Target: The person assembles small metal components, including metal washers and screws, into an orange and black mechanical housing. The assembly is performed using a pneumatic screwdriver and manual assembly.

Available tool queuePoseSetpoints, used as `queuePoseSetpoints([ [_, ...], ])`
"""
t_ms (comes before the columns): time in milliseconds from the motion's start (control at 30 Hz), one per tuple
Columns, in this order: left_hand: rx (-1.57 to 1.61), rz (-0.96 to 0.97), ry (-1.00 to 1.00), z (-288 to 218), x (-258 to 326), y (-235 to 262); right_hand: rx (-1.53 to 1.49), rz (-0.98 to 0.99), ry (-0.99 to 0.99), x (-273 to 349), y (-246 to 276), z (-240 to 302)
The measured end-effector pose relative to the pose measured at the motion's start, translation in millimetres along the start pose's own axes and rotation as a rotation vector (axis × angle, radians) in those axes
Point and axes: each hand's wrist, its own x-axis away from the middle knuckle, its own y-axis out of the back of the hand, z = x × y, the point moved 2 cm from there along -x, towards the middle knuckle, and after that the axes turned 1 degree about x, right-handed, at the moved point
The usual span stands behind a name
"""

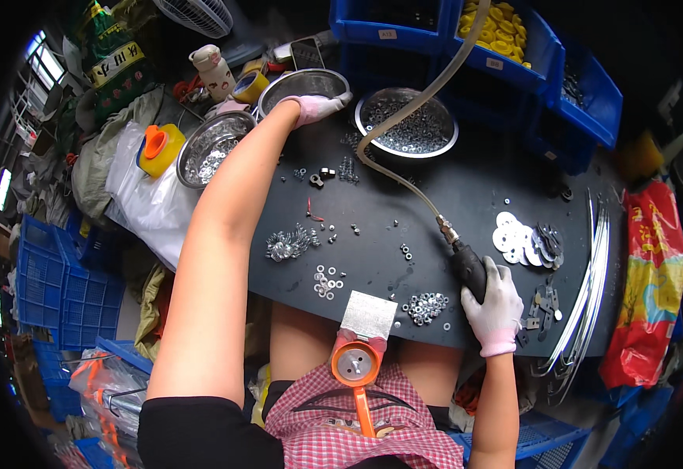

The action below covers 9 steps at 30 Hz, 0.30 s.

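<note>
A black pneumatic tool (469, 270) with a beige hose is gripped by the gloved right hand (494, 306). The gloved left hand (317, 105) is rested, fingers curled, on a round steel bowl's (304, 84) rim; small metal nuts (425, 306) lie just left of the right hand.

left arm stretched far forward, gloved left hand (315, 107) curled downward, gloved right hand (496, 303) closed in grip, forearm upright
</note>
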Motion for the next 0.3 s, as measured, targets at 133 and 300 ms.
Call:
queuePoseSetpoints([
  [133, -0.185, -0.182, -0.175, -21, 108, 8, -0.03, -0.011, 0.052, 2, 4, 11],
  [300, -0.202, -0.226, -0.17, -15, 107, 11, -0.022, -0.03, 0.066, 0, 6, 14],
])
